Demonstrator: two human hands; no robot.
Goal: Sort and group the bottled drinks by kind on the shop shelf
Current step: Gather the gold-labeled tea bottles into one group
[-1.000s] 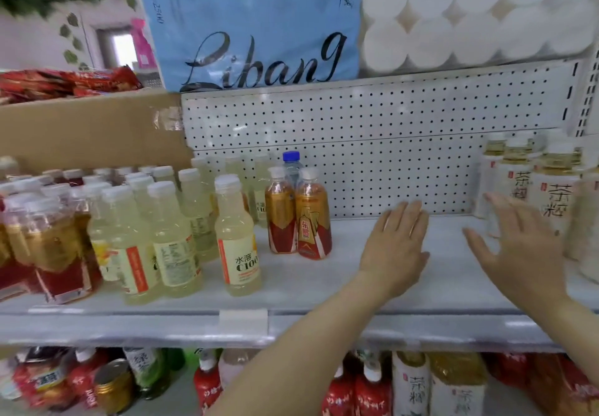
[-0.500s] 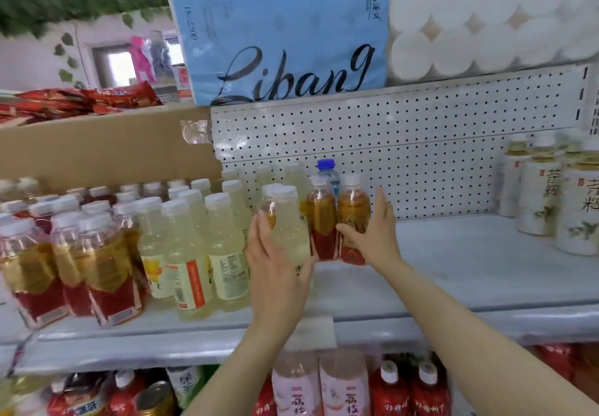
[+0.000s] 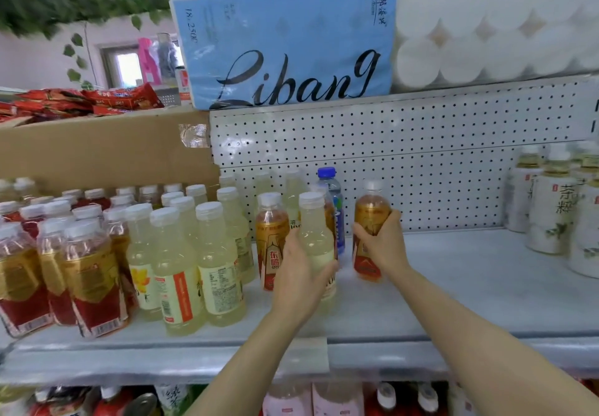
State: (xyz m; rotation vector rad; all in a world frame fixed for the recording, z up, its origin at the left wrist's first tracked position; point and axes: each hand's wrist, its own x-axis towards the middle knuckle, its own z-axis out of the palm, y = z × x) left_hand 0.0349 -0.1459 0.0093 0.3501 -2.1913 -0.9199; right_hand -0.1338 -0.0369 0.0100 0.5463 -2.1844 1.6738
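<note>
I am looking down at a pale grey metal shop shelf [image 3: 453, 289] with a white perforated back panel [image 3: 405, 163]. My left hand [image 3: 299, 281] is wrapped around a clear plastic bottle of pale yellow drink with a white cap [image 3: 316, 237], standing near the middle of the shelf. My right hand [image 3: 381, 244] is clasped around an amber plastic bottle with a gold and red label [image 3: 371, 218], just to the right of it, base at or just above the shelf; I cannot tell which. A second amber bottle of the same kind [image 3: 271, 237] stands just left of my left hand, and a clear bottle with a blue cap [image 3: 334, 208] stands behind, partly hidden. To the left sits the group of pale yellow bottles [image 3: 194, 253], and further left a cluster of gold and red labelled bottles [image 3: 64, 269]. Tall white-labelled tea bottles [image 3: 551, 214] stand at the far right, well apart. The risks, as I judge them: the bottles by my left hand are packed tight, so swinging the pale yellow one towards its group could knock the neighbouring amber bottle over and topple the rows beside it. Working both hands at once in this small gap could also make the two held bottles collide, or send the blue-capped one over.
</note>
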